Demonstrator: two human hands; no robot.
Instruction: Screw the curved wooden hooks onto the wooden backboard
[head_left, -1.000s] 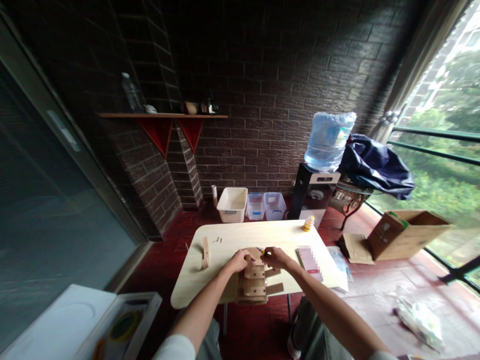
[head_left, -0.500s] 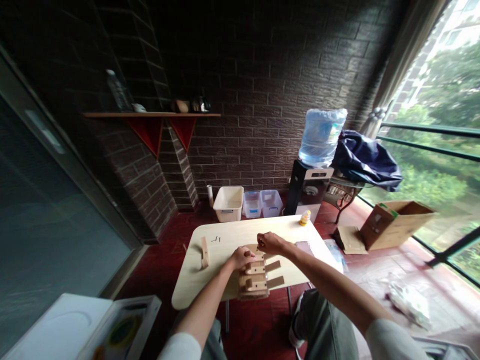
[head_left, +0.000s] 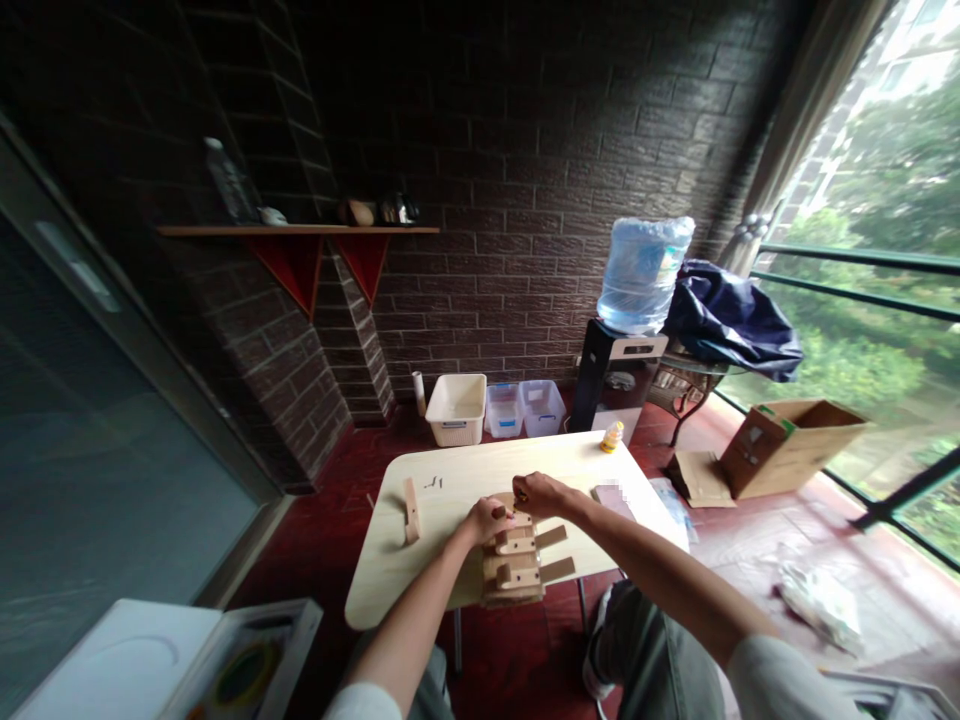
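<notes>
The wooden assembly (head_left: 514,575) is lying at the near edge of the table (head_left: 397,580), its lower end seemingly reaching past that edge, with two wooden strips (head_left: 556,570) sticking out at its right. The left hand (head_left: 484,520) is bracing the assembly's far part; its fingers are pressing there, though I cannot tell whether they are clamping on it. The right hand (head_left: 536,495) is working just beside it, its fingers curling together around a small yellow tool (head_left: 520,495), whose tip is hiding from view. With the hands sitting so close, the tool could be slipping off under a slanted push and jabbing the left fingers. Pressure near the table's edge could be tipping or skidding the assembly, especially if the left hand is loosening, and a forearm could be snagging the strips. Small dark pieces (head_left: 439,482) are lying loose near a separate wooden piece (head_left: 412,515); a knock could be scattering them.
</notes>
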